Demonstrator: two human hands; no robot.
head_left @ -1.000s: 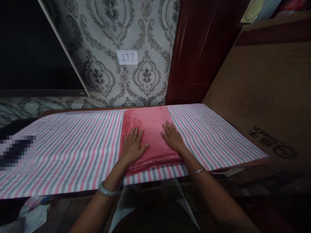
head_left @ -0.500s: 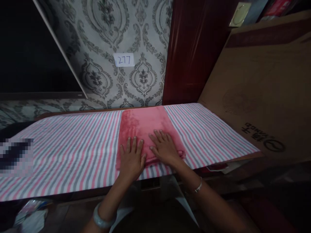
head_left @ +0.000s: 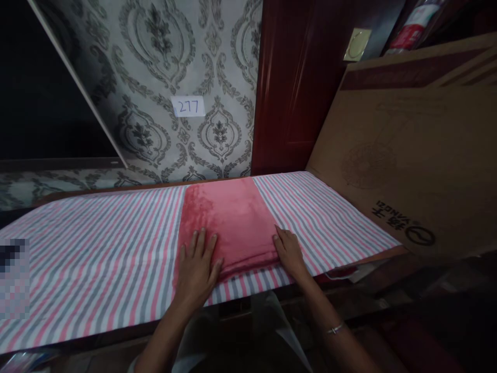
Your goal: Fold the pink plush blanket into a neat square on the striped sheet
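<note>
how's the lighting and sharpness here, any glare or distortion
All in head view: dim, darker below the striped cloth; faint sheen on dark red panel; numbered card readable; no hard shadow on the folded pink cloth; black screen slants, perhaps lens distortion.

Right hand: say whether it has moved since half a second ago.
Yes: against the 277 card, the right hand has moved rightward, to the near right corner of the pink cloth.
</note>
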